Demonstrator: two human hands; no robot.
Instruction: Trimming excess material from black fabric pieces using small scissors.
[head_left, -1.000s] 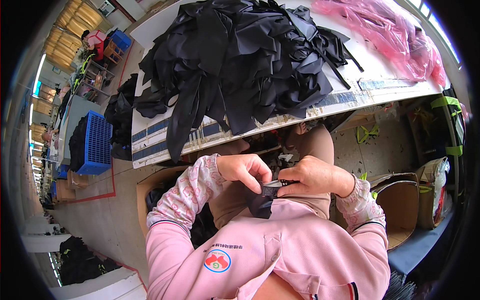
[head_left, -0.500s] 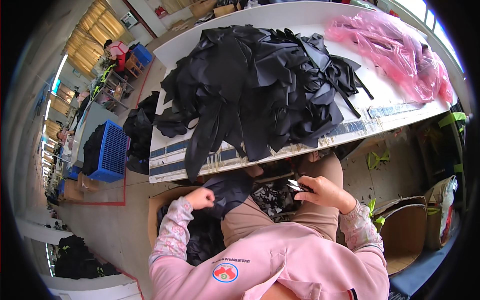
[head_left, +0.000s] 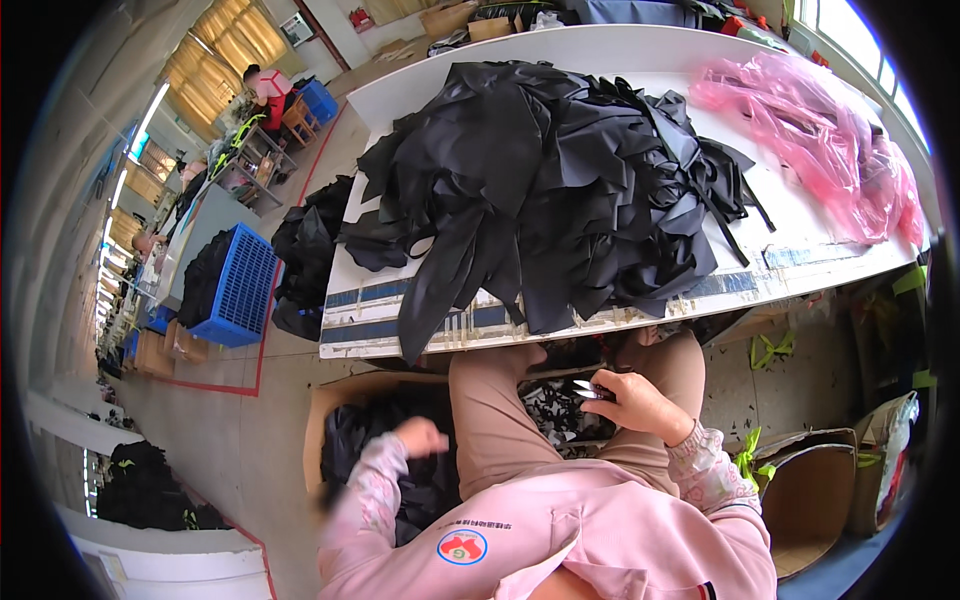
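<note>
My right hand (head_left: 634,402) is closed around small thread snips (head_left: 590,389), blades pointing left, above my right thigh. My left hand (head_left: 421,437), smeared by motion, is over a cardboard box (head_left: 318,415) beside my left leg. Black fabric pieces (head_left: 350,440) lie crumpled in that box. The left fingers are too blurred to show whether they grip anything. In front of me, a big heap of black fabric pieces (head_left: 540,190) covers much of the white table (head_left: 345,352), with one piece hanging over its near edge.
Pink plastic sheeting (head_left: 820,150) lies on the table's right. Scraps (head_left: 560,412) fill a container between my legs. An open carton (head_left: 810,500) stands at the right. To the left is a blue crate (head_left: 237,290) with dark fabric; a person (head_left: 268,90) works farther off.
The dark cloth piece across my left thigh has gone from there, and my left hand has shifted over the box. My right hand keeps the snips. The view has shifted slightly.
</note>
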